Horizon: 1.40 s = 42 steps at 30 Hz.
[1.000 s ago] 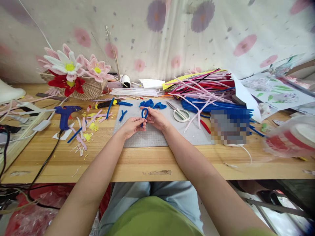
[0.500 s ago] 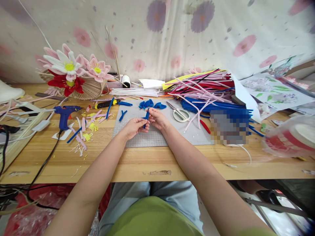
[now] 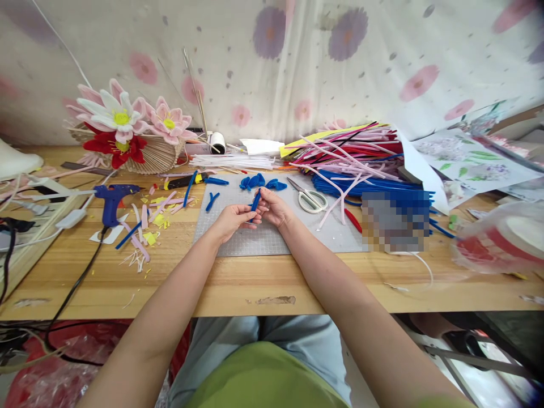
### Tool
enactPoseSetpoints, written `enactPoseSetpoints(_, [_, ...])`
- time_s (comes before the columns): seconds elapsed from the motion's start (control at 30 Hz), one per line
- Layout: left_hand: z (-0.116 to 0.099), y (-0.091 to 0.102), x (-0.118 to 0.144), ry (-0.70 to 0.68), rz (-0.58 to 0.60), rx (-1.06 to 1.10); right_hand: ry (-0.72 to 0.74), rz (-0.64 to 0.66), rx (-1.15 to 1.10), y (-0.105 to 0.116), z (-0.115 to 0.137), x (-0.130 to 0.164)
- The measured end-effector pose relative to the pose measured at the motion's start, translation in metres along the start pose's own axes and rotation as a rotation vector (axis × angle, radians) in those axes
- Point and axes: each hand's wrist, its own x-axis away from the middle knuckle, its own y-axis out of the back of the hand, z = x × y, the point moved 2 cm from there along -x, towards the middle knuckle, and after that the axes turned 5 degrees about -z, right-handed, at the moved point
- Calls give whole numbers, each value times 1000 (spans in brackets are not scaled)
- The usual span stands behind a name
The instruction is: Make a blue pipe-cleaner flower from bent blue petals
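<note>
Over the grey cutting mat (image 3: 238,243), my left hand (image 3: 236,220) and my right hand (image 3: 274,208) meet, both closed on a short blue pipe cleaner piece (image 3: 255,201). The piece stands tilted between the fingertips, its lower part hidden by my fingers. Just beyond the hands lie shaped blue pipe cleaner petals (image 3: 256,181). A small Y-shaped blue piece (image 3: 211,200) rests on the mat to the left. White-handled scissors (image 3: 312,201) lie to the right of my hands, blades pointing away.
At left, a blue glue gun (image 3: 111,203) stands near scattered pink and yellow scraps (image 3: 160,220). Fluffy flowers (image 3: 121,117) sit behind it. Bundles of blue pipe cleaners (image 3: 361,186) and pink ones lie at right, with red-handled pliers (image 3: 353,220) and a plastic-wrapped tub (image 3: 501,238).
The blue piece has tilted slightly to the right between my fingertips, and the crosswise blue part seen at my left fingers earlier is now hidden. Both hands stay in nearly the same place.
</note>
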Motion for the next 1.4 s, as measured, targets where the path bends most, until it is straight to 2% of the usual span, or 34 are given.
enactPoseSetpoints(0.43, [1,-6,2,92,-10,-92,109,-115,32,-4,1,2])
enactPoseSetpoints(0.7, [2,2,0,23,-45,-67,105,-102,53,-7,3,5])
enactPoseSetpoints(0.87, [2,1,-1,84,-27,-107,145,-222,84,-6,3,4])
enactPoseSetpoints(1.03, [0,-1,0,135,-60,-142,124,-231,51,-10,-4,2])
enactPoseSetpoints(1.13, [1,3,1,117,-34,-86,161,-225,21,-10,-2,1])
enactPoseSetpoints(1.27, [3,7,2,121,62,-69,205,-262,25,-5,6,0])
enactPoseSetpoints(1.4, [1,6,1,49,-4,-53,199,-290,37,-3,9,0])
